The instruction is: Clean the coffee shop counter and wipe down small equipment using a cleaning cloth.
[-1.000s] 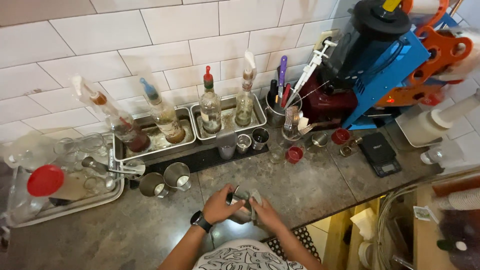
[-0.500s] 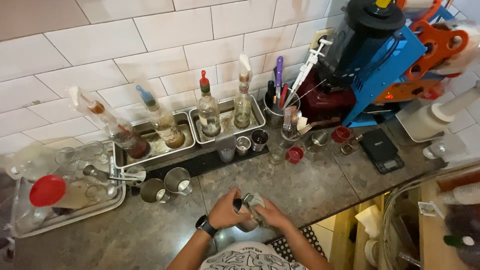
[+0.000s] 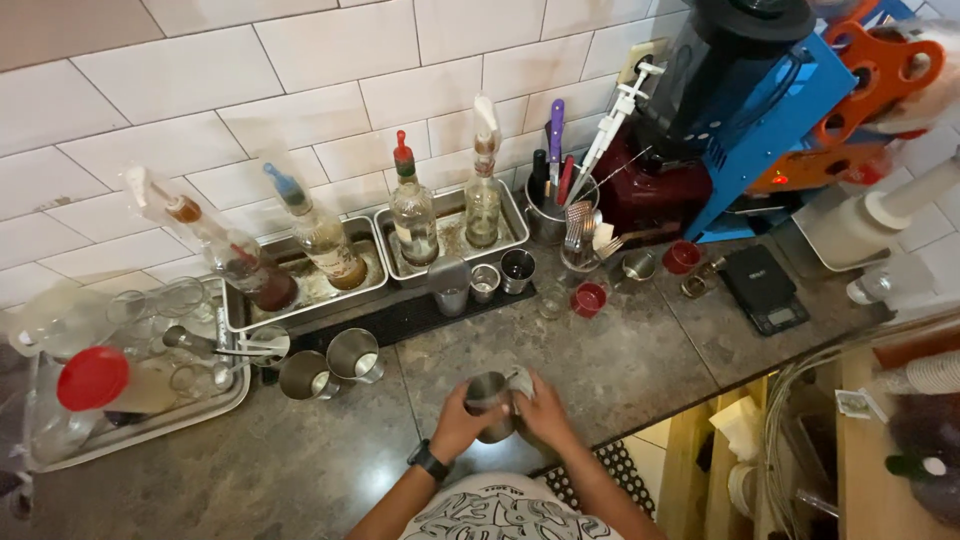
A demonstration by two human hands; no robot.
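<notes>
both hands are wrapped round a small shiny steel cup [image 3: 489, 402] near the front edge of the dark stone countertop [image 3: 640, 360]. left hand [image 3: 458, 425] grips its side, right hand [image 3: 545, 412] presses a pale cloth [image 3: 520, 381] against its rim. two more steel cups [image 3: 330, 365] sit just left.

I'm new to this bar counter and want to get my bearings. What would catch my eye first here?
Low in the middle, the left hand and right hand clasp a small steel cup, with a bit of cloth at its rim. Behind them, against the white tiled wall, four syrup bottles with pourers stand in two metal trays. At upper right looms a blue and orange machine.
</notes>
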